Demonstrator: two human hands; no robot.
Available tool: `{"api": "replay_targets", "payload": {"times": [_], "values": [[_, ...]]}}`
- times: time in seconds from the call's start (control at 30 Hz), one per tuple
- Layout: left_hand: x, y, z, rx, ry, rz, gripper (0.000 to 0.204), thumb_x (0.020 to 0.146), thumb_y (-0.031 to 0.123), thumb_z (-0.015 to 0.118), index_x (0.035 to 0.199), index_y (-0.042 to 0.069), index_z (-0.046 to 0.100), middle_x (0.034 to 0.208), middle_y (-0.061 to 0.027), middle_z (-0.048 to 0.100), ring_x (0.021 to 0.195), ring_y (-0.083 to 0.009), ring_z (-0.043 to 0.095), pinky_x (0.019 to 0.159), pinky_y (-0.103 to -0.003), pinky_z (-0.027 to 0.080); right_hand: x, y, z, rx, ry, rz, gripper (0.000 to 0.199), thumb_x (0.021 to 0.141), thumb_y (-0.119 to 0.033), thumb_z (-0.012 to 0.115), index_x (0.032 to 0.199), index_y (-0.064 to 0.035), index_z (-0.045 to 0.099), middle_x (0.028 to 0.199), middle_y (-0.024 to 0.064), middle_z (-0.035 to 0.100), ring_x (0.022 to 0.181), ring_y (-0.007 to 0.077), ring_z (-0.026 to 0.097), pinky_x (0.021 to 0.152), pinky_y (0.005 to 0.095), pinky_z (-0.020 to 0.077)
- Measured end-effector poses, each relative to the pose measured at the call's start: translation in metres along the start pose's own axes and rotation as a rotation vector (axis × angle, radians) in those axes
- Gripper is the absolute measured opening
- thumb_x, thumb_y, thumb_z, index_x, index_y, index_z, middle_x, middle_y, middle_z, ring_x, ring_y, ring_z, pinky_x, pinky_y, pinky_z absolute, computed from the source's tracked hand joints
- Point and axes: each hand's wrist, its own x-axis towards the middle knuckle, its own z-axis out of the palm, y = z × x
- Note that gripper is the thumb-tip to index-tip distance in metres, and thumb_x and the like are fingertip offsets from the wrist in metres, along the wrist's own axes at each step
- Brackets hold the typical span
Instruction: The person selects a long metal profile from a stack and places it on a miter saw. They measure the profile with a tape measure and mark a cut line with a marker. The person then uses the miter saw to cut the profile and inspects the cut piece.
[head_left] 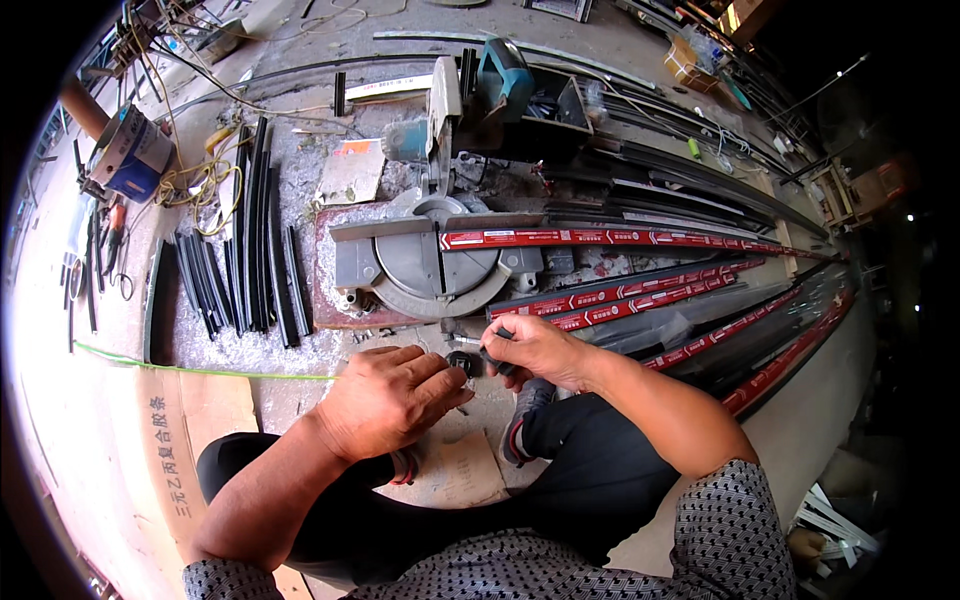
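Observation:
My right hand is closed on a small black piece, pinched between thumb and fingers. A thin metal rod shows just left of that piece; whether the two are joined I cannot tell. To its left, my left hand is turned back-up with the fingers curled, and anything inside is hidden. Between the hands is a round black object, its kind unclear. A thin bright green strip runs from the left up to my left wrist, where its end disappears.
A miter saw stands ahead on the floor. Red-labelled profiles stretch to the right, one lying across the saw's base. Short black strips lie left, near a bucket and yellow cord. Flattened cardboard lies at near left.

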Motion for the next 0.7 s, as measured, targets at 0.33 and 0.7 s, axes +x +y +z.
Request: {"api": "replay_targets", "payload": {"times": [0.33,0.7], "values": [[-0.003,0.010,-0.005,-0.062,-0.186,0.016,0.019,0.092,0.026,0.072,0.097,0.009,0.067,0.082,-0.0056,0.063,0.076,-0.0256,0.069,0.065,-0.037,0.057,0.012,-0.047,-0.156,0.080,0.448,-0.142,0.023,0.105,-0.027,0.062,0.104,-0.0042,0.058,0.084,0.0145,0.069,0.068,0.0215,0.068,0.060,0.0336,0.0590],[-0.014,0.010,-0.024,-0.028,-0.235,-0.097,0.020,0.091,0.025,0.071,0.097,0.009,0.062,0.087,-0.0077,0.060,0.083,-0.0286,0.068,0.071,-0.041,0.056,0.073,-0.055,-0.170,0.026,0.758,-0.350,0.028,0.101,-0.030,0.064,0.112,-0.0044,0.062,0.099,0.0078,0.069,0.086,0.0183,0.069,0.074,0.0331,0.0601]]}}
